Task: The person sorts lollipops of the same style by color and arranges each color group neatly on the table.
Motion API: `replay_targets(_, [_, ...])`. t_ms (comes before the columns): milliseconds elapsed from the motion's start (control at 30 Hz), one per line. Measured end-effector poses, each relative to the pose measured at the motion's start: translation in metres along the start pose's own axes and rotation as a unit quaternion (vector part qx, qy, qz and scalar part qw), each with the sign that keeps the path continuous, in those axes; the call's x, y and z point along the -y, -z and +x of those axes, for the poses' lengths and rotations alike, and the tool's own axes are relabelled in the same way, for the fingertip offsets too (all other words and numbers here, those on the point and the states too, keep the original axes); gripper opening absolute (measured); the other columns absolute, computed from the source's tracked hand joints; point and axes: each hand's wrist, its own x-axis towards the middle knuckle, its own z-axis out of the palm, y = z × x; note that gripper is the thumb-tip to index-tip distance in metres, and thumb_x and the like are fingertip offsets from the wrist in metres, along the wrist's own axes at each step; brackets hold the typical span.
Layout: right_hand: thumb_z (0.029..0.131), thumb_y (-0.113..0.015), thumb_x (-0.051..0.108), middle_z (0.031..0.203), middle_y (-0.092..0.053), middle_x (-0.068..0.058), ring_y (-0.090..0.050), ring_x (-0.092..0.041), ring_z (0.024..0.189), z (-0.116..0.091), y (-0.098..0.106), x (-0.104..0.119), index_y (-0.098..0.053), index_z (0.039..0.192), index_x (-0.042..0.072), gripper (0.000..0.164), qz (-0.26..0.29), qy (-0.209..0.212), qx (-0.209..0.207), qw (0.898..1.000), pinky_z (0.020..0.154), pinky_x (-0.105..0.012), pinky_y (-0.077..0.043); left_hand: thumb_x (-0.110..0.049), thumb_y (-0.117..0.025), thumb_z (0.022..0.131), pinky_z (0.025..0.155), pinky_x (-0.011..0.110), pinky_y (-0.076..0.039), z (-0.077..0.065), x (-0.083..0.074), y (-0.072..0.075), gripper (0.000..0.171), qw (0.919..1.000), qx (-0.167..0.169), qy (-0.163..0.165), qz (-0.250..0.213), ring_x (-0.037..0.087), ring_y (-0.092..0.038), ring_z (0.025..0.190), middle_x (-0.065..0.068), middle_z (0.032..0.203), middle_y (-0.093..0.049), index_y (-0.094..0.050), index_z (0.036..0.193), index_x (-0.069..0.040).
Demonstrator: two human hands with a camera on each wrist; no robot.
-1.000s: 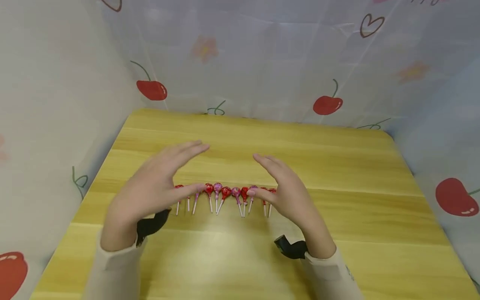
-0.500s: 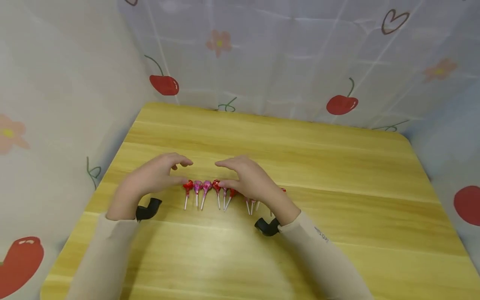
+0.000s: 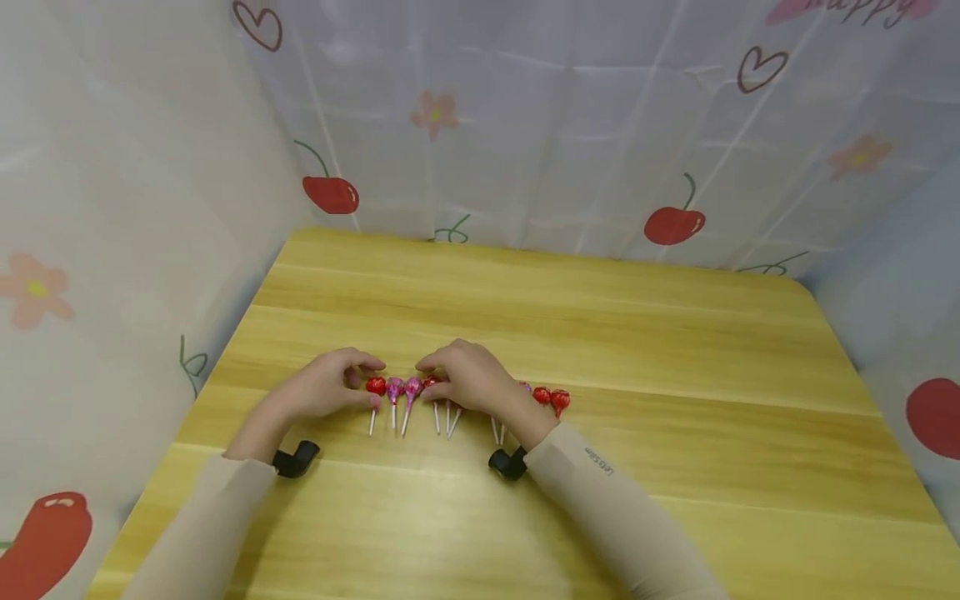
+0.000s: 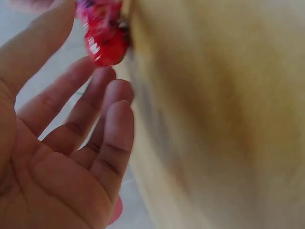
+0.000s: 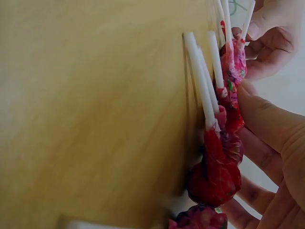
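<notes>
A row of lollipops in red and pink-purple wrappers lies on the table, white sticks toward the person. My left hand (image 3: 318, 390) is at the row's left end, thumb and fingers spread around a red lollipop (image 3: 376, 385). In the left wrist view, that side's fingers (image 4: 119, 126) are loosely bent, with a red wrapped candy head (image 4: 106, 45) right at their tips. Over the row's middle, my right hand (image 3: 474, 382) has thumb and fingers apart on either side of another red lollipop (image 3: 430, 382). It hides several candy heads. Pink-purple lollipops (image 3: 413, 387) show between the hands.
Two red lollipops (image 3: 560, 401) show beyond the right wrist, at the row's right end. The wooden table (image 3: 675, 350) meets a cherry-patterned sheet (image 3: 525, 167) at its back and sides. Black wrist mounts (image 3: 297, 459) sit under both wrists.
Both hands have come down to the lollipop row. The right hand has moved left toward the middle, nearing the left hand, and the row's right end has come into sight.
</notes>
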Motion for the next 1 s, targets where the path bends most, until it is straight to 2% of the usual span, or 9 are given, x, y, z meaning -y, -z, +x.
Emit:
replay_targets(167, [0.089,-0.073,0.039,0.094,-0.072,0.011,-0.059,-0.005,0.079,0.002,-0.004,-0.001,-0.075,0.11,0.023,0.027,-0.005,0.002,-0.003,1.0,0.08,-0.029,-0.049,-0.028,-0.079,0.086,0.08,0.032,-0.048,0.002,0.004,-0.006,0.042,0.9999,-0.01,0.003,0.004,0.017,-0.056,0.09,0.005,0.111,-0.067,-0.067,0.12,-0.009])
replay_targets(333, [0.085,-0.076,0.041,0.097,-0.073,0.01,-0.059,-0.006,0.081,0.002,-0.005,0.0,-0.076,0.108,0.023,0.029,-0.012,-0.007,-0.008,1.0,0.085,-0.03,-0.049,-0.026,-0.079,0.086,0.075,0.028,-0.05,0.005,0.01,-0.009,0.029,0.9996,-0.029,0.005,-0.004,0.015,-0.059,0.084,0.003,0.094,-0.067,-0.071,0.108,-0.01])
replay_targets(433, [0.084,-0.076,0.042,0.099,-0.073,0.009,-0.061,-0.008,0.086,0.002,-0.005,0.0,-0.077,0.106,0.023,0.029,-0.022,-0.012,-0.01,1.0,0.089,-0.032,-0.049,-0.025,-0.08,0.085,0.073,0.026,-0.05,0.004,0.012,-0.007,0.025,0.9996,-0.026,0.0,-0.01,0.014,-0.059,0.081,0.002,0.089,-0.066,-0.071,0.104,-0.012])
replay_targets(533, [0.084,-0.076,0.044,0.102,-0.074,0.008,-0.062,-0.01,0.093,0.003,-0.005,0.001,-0.077,0.107,0.023,0.031,-0.03,-0.016,-0.008,0.999,0.092,-0.034,-0.049,-0.023,-0.081,0.084,0.072,0.025,-0.051,0.002,0.012,0.002,0.025,0.9997,-0.015,-0.011,-0.017,0.015,-0.06,0.081,0.002,0.09,-0.066,-0.071,0.103,-0.011])
replay_targets(667, [0.084,-0.076,0.044,0.103,-0.074,0.007,-0.061,-0.012,0.096,0.003,-0.005,0.001,-0.077,0.107,0.022,0.032,-0.031,-0.021,-0.006,0.999,0.089,-0.034,-0.05,-0.021,-0.081,0.084,0.074,0.025,-0.052,0.006,0.008,0.026,0.027,0.9992,-0.013,-0.025,-0.027,0.018,-0.06,0.083,0.004,0.092,-0.067,-0.071,0.106,-0.01])
replay_targets(833, [0.084,-0.077,0.043,0.102,-0.074,0.008,-0.061,-0.012,0.095,0.002,-0.005,0.001,-0.078,0.105,0.022,0.03,-0.021,-0.022,-0.007,1.0,0.089,-0.034,-0.05,-0.023,-0.081,0.083,0.077,0.026,-0.052,0.025,0.003,0.052,0.033,0.9988,-0.018,-0.031,-0.033,0.021,-0.059,0.089,0.007,0.098,-0.067,-0.071,0.111,-0.01])
replay_targets(1000, [0.083,-0.077,0.043,0.104,-0.075,0.008,-0.061,-0.012,0.097,0.003,-0.005,0.0,-0.078,0.105,0.023,0.03,-0.025,-0.018,-0.01,0.999,0.091,-0.034,-0.049,-0.024,-0.081,0.084,0.077,0.029,-0.049,0.05,0.006,0.062,0.034,0.999,-0.037,-0.02,-0.018,0.022,-0.056,0.09,0.007,0.101,-0.066,-0.071,0.113,-0.01])
